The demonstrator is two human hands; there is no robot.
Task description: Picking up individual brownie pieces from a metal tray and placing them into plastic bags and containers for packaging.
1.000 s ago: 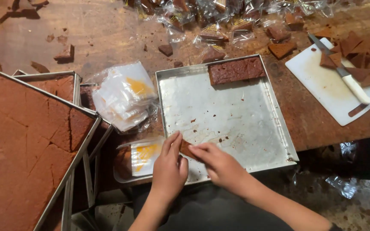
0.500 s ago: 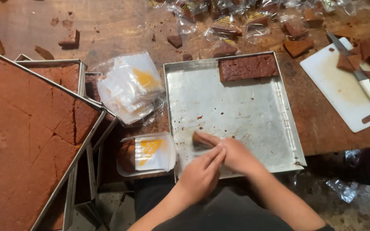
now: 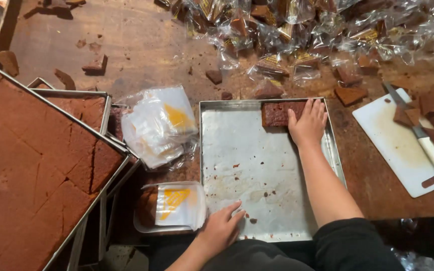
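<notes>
A nearly bare metal baking tray lies on the wooden table in front of me. At its far edge sits a strip of brown cake, and my right hand rests flat on the strip's right end, fingers spread. My left hand lies open at the tray's near left corner, fingertips on the metal, right beside a clear bag with a yellow print that has a brown cake piece in it.
A stack of unused clear bags lies left of the tray. Large trays of scored brown cake fill the left side. Several wrapped cake pieces are piled at the back. A white cutting board with a knife sits at right.
Both hands were together at the tray's near edge on a cake piece. My right hand has since reached to the cake strip at the far edge, and my left hand moved to the near left corner.
</notes>
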